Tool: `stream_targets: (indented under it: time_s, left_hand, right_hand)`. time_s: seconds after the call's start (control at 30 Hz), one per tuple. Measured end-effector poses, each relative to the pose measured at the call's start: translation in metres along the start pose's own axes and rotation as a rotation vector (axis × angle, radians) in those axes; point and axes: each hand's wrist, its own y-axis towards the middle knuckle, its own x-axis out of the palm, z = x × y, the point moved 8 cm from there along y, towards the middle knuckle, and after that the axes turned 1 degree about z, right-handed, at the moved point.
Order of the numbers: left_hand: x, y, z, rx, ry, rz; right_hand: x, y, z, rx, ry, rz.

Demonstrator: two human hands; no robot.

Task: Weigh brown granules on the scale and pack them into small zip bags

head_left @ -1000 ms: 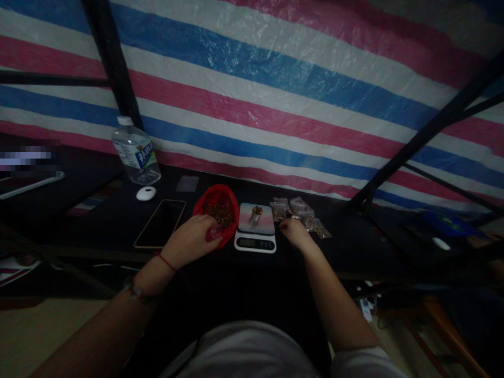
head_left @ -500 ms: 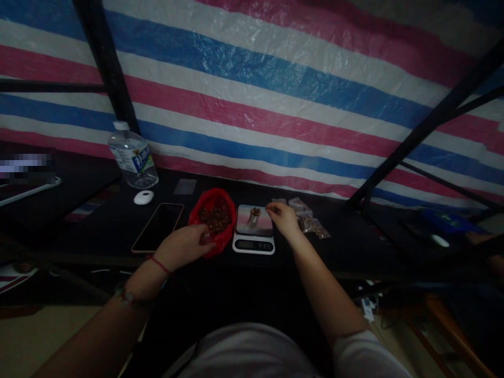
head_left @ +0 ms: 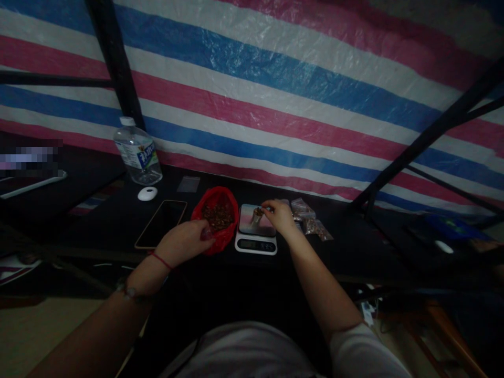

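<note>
Two containers of small brown pieces (head_left: 218,216) stand within reach of the hands on a black table (head_left: 354,247). Container one: a red, open-mouthed plastic bag (head_left: 225,244), with the pieces heaped inside below its rim. Container two: a small, silver-coloured cylindrical cup (head_left: 255,220), located on the plate of a white, flat digital scale (head_left: 256,245) to the right of the bag; brown pieces show at the cup's mouth.

Left hand (head_left: 184,237): positioned at the near left side of the red bag, fingertips at its edge. Whether its grip is closed on the plastic cannot be determined. Right hand (head_left: 279,216): positioned over the right side of the plate, thumb and fingertips drawn together at the cup's mouth. Whether this grip holds a piece cannot be determined.

Right of the scale, several small, clear plastic bags (head_left: 310,226) lie grouped, with brown contents visible. Behind the red bag, to the left, one clear, flat plastic bag (head_left: 188,184) lies near a large, clear plastic bottle (head_left: 137,157) with a white cap.
</note>
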Motion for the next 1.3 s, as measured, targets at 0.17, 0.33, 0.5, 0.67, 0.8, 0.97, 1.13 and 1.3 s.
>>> stream_targets:
  time_s: [0.17,0.33,0.5,0.67,0.8,0.97,1.13,1.3]
  left_hand:
    - [0.0,0.0,0.0,0.004,-0.01,0.006]
    - [-0.012,-0.002,0.007,0.004,-0.063,0.051]
    - [-0.042,-0.014,0.033,0.064,-0.164,0.238]
    - [-0.041,-0.029,0.081,0.21,-0.219,0.223]
    - [-0.026,-0.039,0.113,0.292,-0.215,0.184]
    - [-0.006,-0.045,0.132,0.353,-0.188,0.12]
    - [-0.006,-0.045,0.131,0.35,-0.174,0.178]
    - [-0.009,-0.041,0.125,0.344,-0.162,0.2]
  right_hand:
    - [-0.013,-0.004,0.014,0.04,0.046,0.12]
    - [-0.016,-0.02,0.039,0.125,0.161,0.173]
    - [-0.02,-0.049,0.03,0.234,0.268,0.134]
    - [-0.021,-0.075,-0.055,0.081,0.555,-0.089]
    - [-0.008,-0.098,-0.119,-0.142,0.623,-0.391]
    - [0.014,-0.107,-0.111,0.025,0.644,-0.478]
    - [0.011,-0.102,-0.097,0.088,0.447,-0.307]
    - [0.006,-0.098,-0.102,0.049,0.54,-0.289]
